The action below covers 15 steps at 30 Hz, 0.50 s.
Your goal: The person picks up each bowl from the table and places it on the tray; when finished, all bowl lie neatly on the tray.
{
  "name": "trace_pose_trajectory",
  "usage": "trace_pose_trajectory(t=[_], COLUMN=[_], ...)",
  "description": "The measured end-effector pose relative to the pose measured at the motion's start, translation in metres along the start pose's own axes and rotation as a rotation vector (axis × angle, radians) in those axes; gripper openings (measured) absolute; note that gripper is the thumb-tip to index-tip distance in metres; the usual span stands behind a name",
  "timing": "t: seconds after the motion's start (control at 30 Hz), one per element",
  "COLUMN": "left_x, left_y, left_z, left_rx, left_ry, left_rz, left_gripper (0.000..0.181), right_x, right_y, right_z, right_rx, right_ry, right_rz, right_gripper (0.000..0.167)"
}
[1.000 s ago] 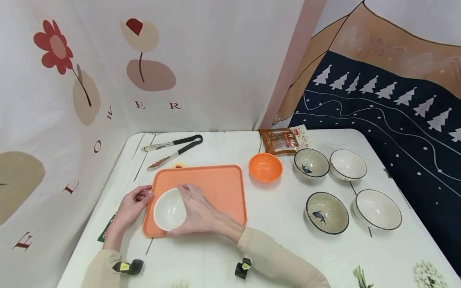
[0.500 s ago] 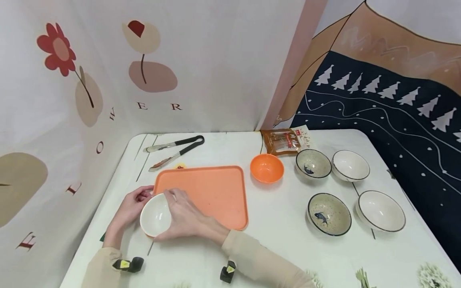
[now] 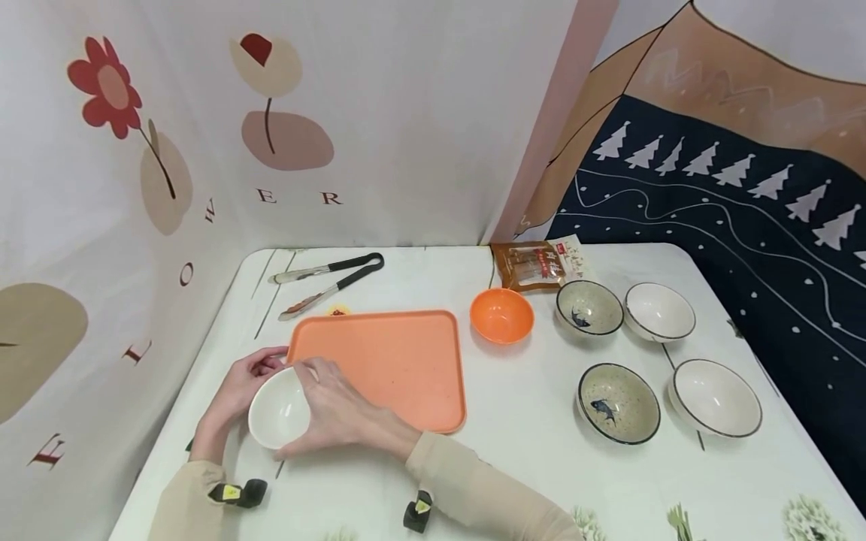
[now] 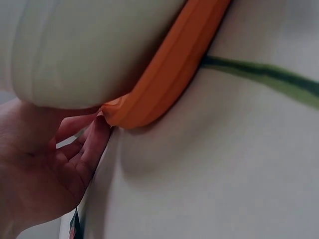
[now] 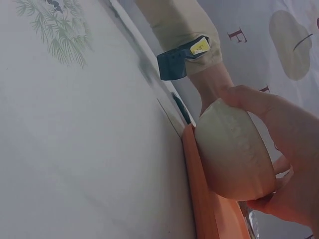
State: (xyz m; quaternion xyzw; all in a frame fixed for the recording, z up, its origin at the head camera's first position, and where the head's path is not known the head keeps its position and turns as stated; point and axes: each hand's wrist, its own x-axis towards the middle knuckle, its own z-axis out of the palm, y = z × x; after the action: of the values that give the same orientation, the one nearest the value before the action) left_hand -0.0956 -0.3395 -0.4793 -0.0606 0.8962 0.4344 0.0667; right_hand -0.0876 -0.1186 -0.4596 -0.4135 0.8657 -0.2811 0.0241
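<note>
My right hand (image 3: 338, 413) grips a small white bowl (image 3: 279, 409) by its right side, thumb near and fingers far. The bowl is over the left end of an orange tray (image 3: 399, 361) and hides its lower left corner. In the right wrist view the bowl (image 5: 234, 154) appears tilted beside the tray's rim (image 5: 199, 194). My left hand (image 3: 243, 383) is at the tray's left edge, just behind the bowl. The left wrist view has its curled fingers (image 4: 92, 144) holding the tray's rim (image 4: 164, 74); the bowl covers the thumb.
Black-handled tongs (image 3: 356, 274) lie behind the tray. Right of it stand an orange bowl (image 3: 502, 316), two speckled grey bowls (image 3: 619, 406) and two white dark-rimmed bowls (image 3: 715, 398). A brown snack packet (image 3: 537, 264) lies at the table's back edge, before a curtain.
My right hand has carried the white bowl leftward, from over the tray to its left edge, beside my left hand. The left hand stays at the tray's edge.
</note>
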Motion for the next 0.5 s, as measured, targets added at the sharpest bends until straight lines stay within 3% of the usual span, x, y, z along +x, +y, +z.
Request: trace_pose_trajectory(t=[0.17, 0.5], left_x=[0.0006, 0.0069], left_y=[-0.0030, -0.0037], left_z=[-0.0023, -0.0032], left_rx=[-0.035, 0.017], left_ry=[-0.020, -0.005], left_rz=[0.000, -0.045], left_gripper=[0.046, 0.053], right_x=[0.0017, -0.0006], right_y=[-0.0038, -0.0018], right_z=[0.0038, 0.0038], right_rx=[-0.017, 0.015], right_ry=[0.001, -0.030], right_rz=[-0.018, -0.036], right_gripper=[0.116, 0.128])
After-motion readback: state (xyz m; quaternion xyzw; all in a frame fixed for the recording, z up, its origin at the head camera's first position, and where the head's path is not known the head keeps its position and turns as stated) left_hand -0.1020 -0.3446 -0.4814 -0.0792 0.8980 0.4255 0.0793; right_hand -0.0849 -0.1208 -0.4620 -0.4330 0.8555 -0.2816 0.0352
